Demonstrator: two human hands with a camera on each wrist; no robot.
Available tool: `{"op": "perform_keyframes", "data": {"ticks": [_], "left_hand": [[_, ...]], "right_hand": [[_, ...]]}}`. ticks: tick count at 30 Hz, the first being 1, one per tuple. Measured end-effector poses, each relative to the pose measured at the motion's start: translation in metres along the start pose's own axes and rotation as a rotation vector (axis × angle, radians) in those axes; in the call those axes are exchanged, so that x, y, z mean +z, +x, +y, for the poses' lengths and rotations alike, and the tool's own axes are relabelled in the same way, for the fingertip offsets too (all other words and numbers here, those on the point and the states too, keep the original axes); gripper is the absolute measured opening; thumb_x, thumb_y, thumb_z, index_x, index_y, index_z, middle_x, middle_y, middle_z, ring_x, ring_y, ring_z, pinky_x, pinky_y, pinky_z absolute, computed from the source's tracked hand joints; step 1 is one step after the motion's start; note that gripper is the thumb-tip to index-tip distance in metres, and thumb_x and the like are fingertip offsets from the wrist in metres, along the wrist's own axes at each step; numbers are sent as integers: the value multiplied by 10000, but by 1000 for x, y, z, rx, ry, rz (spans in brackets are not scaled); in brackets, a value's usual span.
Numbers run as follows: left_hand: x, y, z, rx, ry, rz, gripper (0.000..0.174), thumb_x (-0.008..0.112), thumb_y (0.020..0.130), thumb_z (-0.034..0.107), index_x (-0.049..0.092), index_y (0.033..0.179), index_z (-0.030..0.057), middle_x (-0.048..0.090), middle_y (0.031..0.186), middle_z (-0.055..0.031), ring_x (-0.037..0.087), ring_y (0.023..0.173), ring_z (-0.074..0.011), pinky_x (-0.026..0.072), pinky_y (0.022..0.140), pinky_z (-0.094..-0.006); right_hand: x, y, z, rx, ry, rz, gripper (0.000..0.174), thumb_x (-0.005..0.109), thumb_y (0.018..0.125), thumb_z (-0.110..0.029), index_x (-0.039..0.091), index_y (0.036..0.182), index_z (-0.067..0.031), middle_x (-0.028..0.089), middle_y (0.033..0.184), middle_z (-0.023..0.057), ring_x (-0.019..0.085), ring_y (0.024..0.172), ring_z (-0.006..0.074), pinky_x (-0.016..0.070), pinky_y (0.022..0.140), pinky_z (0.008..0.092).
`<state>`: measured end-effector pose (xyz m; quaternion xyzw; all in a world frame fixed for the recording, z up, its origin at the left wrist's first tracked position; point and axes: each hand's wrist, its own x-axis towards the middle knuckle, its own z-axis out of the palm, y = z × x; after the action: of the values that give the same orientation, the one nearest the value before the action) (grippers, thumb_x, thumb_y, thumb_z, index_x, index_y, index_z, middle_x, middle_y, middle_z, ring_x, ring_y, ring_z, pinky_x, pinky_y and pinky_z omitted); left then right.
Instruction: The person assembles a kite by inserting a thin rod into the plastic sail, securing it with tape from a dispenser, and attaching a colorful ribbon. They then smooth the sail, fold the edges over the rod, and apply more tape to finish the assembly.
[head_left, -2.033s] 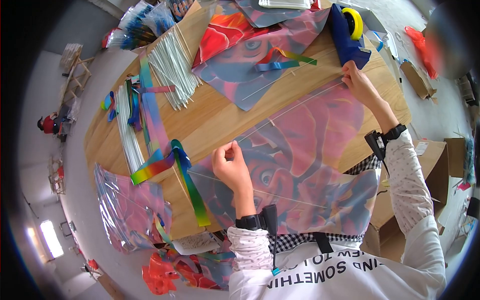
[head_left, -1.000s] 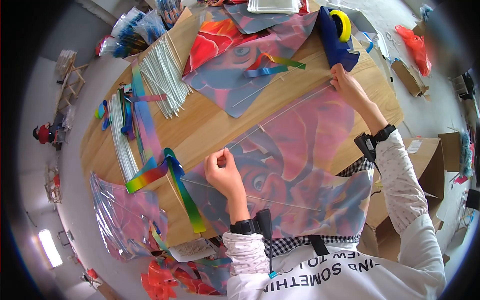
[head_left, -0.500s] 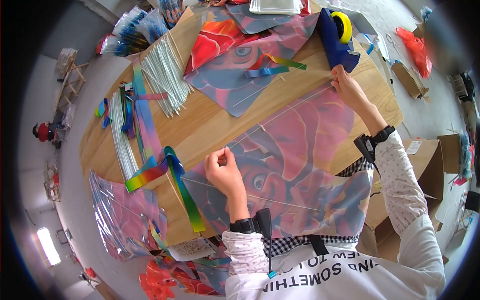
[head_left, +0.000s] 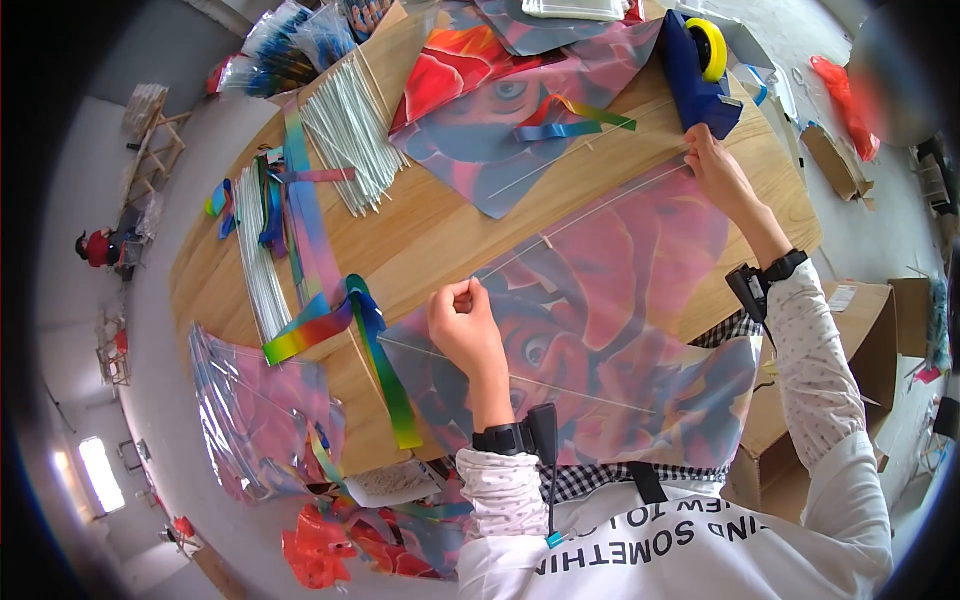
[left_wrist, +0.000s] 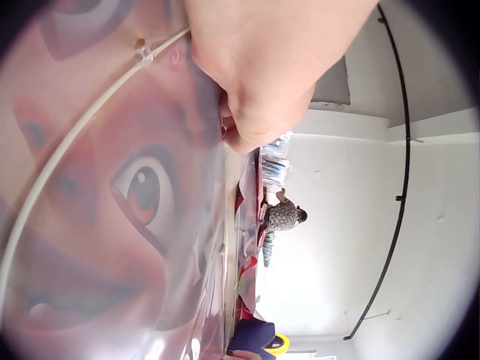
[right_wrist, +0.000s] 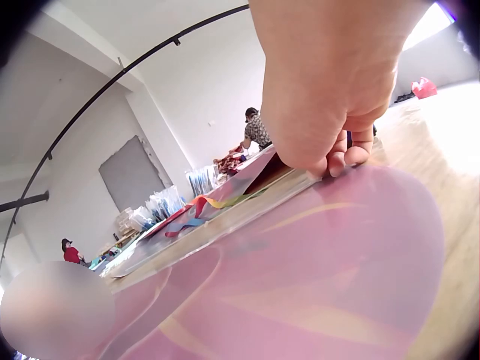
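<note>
A translucent kite sail [head_left: 640, 270] printed with a cartoon face lies across the near side of the table, its near part hanging over the edge. Along its far edge runs a thin white rod [head_left: 605, 203]; another rod [head_left: 590, 398] crosses the face. My left hand [head_left: 468, 330] pinches the sail's edge near the left end of the edge rod, fingers curled. At the right corner my right hand [head_left: 720, 175] pinches the same edge between thumb and fingers, close below the blue tape dispenser [head_left: 695, 85]. In the right wrist view, the fingertips [right_wrist: 337, 161] cover the gripped corner.
Another printed sail [head_left: 500, 130] with a ribbon on it lies farther back. Bundles of white rods [head_left: 350, 140] and rainbow ribbons [head_left: 315, 330] are at the left. A glossy pack of sails [head_left: 260, 410] hangs over the left edge. Cardboard boxes [head_left: 840, 340] stand at the right.
The head view has shifted slightly, so the table and both hands appear a little farther right. Both hands keep their pinch on the sail's edge, and the sail lies as before.
</note>
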<state>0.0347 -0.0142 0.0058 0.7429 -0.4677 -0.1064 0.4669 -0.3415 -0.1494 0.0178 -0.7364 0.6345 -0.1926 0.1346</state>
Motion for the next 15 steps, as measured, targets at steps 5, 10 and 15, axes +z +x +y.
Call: {"op": "perform_keyframes", "data": {"ticks": [5, 10, 15], "left_hand": [[-1, 2, 3, -72, 16, -21, 151, 760, 845, 49, 646, 775, -19, 596, 699, -41, 541, 626, -135, 467, 609, -297], [-3, 10, 6, -190, 12, -9, 160, 772, 834, 57, 633, 885, -3, 622, 751, -43, 580, 646, -146, 506, 636, -303], [-3, 13, 5, -226, -17, -71, 204, 760, 848, 78, 587, 928, 7, 604, 762, -53, 583, 665, -174, 507, 657, -330]], "right_hand": [[-1, 0, -3, 31, 6, -14, 241, 551, 973, -37, 422, 1176, -35, 617, 1070, 254, 611, 975, 467, 480, 805, 516], [0, 0, -2, 23, 2, -5, 232, 544, 973, -29, 422, 1170, -34, 615, 1059, 243, 616, 966, 458, 482, 803, 511], [1, 0, -1, 32, 38, -6, 233, 543, 968, -23, 419, 1165, -35, 611, 1056, 239, 614, 969, 453, 484, 805, 507]]}}
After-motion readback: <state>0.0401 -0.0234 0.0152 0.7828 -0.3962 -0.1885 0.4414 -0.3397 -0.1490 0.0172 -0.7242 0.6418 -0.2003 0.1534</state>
